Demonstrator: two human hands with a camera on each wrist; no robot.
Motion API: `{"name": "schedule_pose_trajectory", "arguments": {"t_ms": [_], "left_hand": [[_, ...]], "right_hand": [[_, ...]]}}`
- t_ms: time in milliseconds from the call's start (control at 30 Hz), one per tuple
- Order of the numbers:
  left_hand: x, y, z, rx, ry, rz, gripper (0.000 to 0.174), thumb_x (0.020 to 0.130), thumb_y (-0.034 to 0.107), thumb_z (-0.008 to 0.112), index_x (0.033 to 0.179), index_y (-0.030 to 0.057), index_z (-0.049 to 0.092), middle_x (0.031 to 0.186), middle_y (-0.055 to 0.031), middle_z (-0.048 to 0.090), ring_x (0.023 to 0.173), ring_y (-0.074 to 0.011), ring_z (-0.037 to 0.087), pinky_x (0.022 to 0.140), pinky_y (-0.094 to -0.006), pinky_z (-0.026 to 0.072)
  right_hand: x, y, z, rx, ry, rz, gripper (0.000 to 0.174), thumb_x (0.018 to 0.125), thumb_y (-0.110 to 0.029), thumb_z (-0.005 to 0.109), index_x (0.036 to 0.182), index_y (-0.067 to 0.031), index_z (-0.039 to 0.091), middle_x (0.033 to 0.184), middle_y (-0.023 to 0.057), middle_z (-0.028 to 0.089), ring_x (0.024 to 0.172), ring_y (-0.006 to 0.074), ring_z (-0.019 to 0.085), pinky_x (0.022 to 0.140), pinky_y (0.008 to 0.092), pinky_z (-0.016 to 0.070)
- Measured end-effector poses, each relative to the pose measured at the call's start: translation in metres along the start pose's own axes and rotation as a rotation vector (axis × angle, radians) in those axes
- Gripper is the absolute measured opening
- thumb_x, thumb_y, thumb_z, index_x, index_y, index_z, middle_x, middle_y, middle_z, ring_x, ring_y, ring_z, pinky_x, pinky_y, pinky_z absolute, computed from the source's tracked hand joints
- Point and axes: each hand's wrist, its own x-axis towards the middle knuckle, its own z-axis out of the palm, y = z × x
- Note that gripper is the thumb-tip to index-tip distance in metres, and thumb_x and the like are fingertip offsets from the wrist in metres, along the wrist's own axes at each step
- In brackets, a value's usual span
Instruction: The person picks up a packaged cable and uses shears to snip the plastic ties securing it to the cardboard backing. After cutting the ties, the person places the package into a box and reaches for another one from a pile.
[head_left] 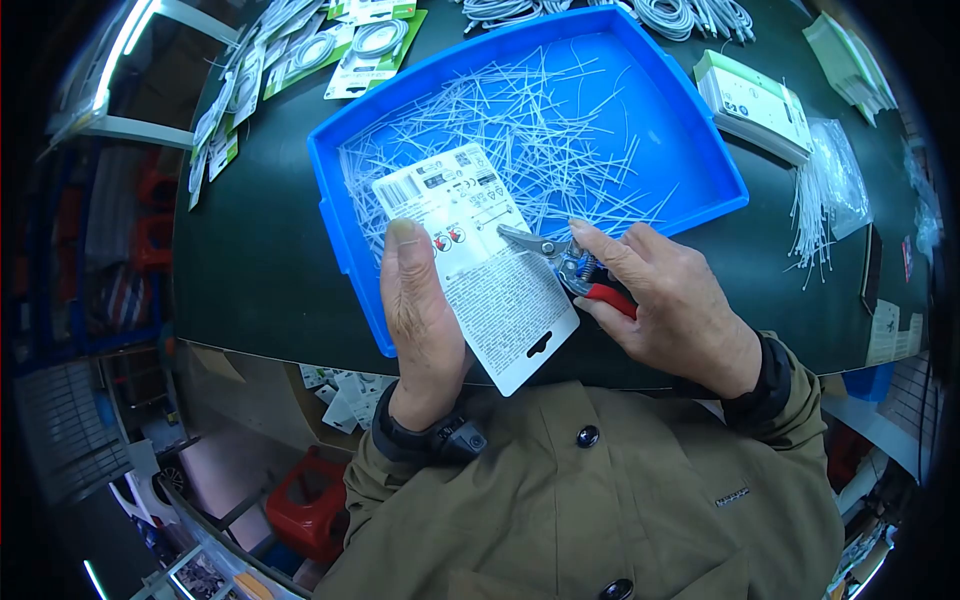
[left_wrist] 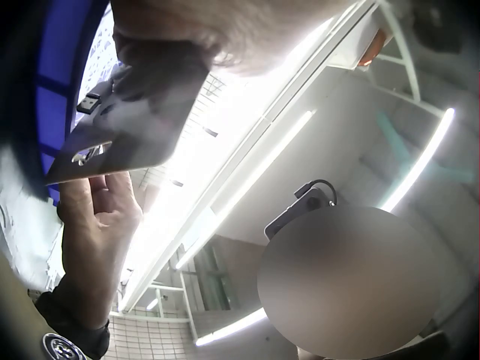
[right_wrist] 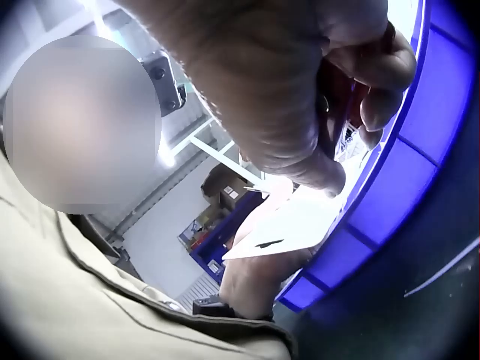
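A white printed card [head_left: 500, 300] with a hang slot lies tilted over the near edge of a blue tray [head_left: 690, 150]. The left hand [head_left: 425, 315] holds the card at its left side, thumb on the printed face; its other fingers are hidden behind it. In the right hand [head_left: 680, 305] are red-handled cutters [head_left: 570, 265], gripped with thumb and fingers, their jaws against the card's face near its right edge. The left wrist view shows the card [left_wrist: 150, 127] with the right hand [left_wrist: 97, 240] beyond it. In the right wrist view the right hand [right_wrist: 300, 90] curls round the red handle.
Many thin white ties [head_left: 510, 120] lie in the tray. Packaged cables [head_left: 375, 45] are at the back left, coiled cables [head_left: 665, 15] behind the tray. A stack of cards [head_left: 755, 105], a bundle of ties [head_left: 812, 215] and a clear bag [head_left: 840, 175] lie to the right.
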Motion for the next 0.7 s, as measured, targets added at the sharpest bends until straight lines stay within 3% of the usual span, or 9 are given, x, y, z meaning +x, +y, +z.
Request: {"name": "schedule_pose_trajectory", "arguments": {"t_ms": [200,567,700], "left_hand": [[0.008,-0.007,0.006,-0.206,-0.096,-0.161,0.065,0.117,0.051,0.034,0.147,-0.0048,0.051,0.128,-0.0236,0.070,0.107,-0.0299,0.076,0.088,-0.0397,0.0644],[0.010,-0.007,0.005,-0.239,-0.153,-0.205,0.066,0.117,0.050,0.037,0.147,-0.0062,0.050,0.128,-0.0247,0.070,0.108,-0.0317,0.076,0.089,-0.0429,0.0651],[0.010,-0.003,0.006,-0.244,-0.159,-0.221,0.066,0.116,0.050,0.037,0.147,-0.0070,0.050,0.128,-0.0257,0.070,0.107,-0.0327,0.076,0.089,-0.0435,0.0653]], "right_hand": [[0.007,0.008,-0.016,-0.023,0.049,-0.001,0.075,0.081,-0.015,0.089,0.150,-0.0113,0.060,0.091,0.0095,0.060,0.082,0.0276,0.062,0.070,0.0412,0.0522],[0.018,0.015,-0.017,0.007,0.055,-0.013,0.075,0.080,-0.015,0.091,0.149,-0.0121,0.062,0.090,0.0077,0.060,0.082,0.0252,0.060,0.070,0.0398,0.0520],[0.018,0.020,-0.016,0.145,0.034,-0.012,0.060,0.086,-0.022,0.087,0.142,-0.0114,0.065,0.094,0.0117,0.062,0.081,0.0308,0.065,0.070,0.0440,0.0532]]}}
